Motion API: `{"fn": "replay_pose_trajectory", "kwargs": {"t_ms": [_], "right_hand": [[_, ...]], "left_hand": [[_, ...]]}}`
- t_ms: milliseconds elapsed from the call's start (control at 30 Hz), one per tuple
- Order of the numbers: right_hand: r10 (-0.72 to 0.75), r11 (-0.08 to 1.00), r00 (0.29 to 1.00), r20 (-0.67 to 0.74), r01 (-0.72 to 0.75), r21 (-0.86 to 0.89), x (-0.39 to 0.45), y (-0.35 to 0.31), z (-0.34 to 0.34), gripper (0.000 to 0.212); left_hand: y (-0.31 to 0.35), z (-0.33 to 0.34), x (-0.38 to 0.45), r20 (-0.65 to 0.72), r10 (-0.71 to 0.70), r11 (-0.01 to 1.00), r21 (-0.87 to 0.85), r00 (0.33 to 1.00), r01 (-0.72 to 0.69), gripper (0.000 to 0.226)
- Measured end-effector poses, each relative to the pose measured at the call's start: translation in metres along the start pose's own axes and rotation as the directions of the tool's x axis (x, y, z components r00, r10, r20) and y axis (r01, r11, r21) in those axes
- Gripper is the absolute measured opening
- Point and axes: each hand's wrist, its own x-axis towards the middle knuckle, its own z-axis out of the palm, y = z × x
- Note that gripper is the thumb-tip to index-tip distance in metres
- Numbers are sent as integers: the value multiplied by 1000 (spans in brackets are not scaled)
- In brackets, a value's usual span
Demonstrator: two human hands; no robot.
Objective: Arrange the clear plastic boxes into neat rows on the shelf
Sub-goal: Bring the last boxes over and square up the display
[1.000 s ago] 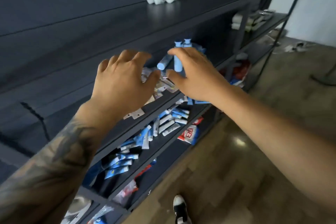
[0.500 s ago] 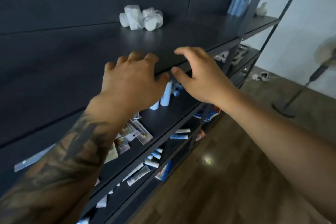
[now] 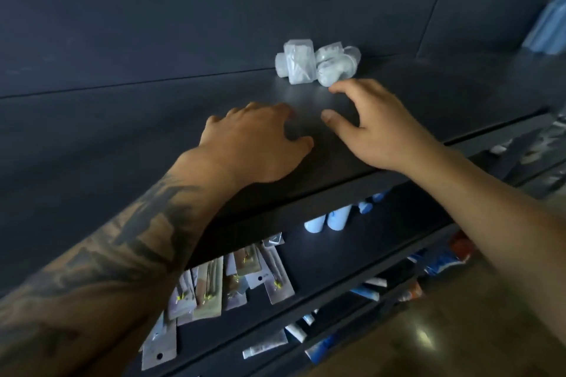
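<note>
Dark wall panels [image 3: 214,9] behind black shelving [image 3: 306,202], glossy wood floor [image 3: 444,343]

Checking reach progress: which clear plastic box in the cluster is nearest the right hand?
The rightmost clear plastic box, just beyond the right hand index fingertip. The upright box sits further left.

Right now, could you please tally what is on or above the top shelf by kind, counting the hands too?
Clear plastic boxes, clustered by the back wall: about 4; the overlap makes the count uncertain
Left hand: 1, holding nothing
Right hand: 1, holding nothing
Blue items at the far right: blurred, cannot count
Total countable: about 6
</note>
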Motion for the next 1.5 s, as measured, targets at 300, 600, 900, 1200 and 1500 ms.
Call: {"fn": "replay_pose_trajectory", "kwargs": {"t_ms": [300,600,900,1200,1500], "right_hand": [[-196,981,975,107,196,5,112,88,-5,53],[-336,933,922,193,354,-68,169,134,14,61],[-429,893,895,123,441,-90,181,147,30,57],[-428,899,897,112,435,-49,188,154,30,55],[-494,869,861,121,487,89,183,144,13,53]], "left_hand": [[33,-1,81,-70,-197,980,30,978,199,51],[39,11,187,-357,-254,967,-86,899,239,86],[19,26,225,-376,-97,992,41,922,121,103],[13,33,225,-462,-17,981,166,887,105,95],[20,13,181,-413,-53,964,218,909,155,92]]}}
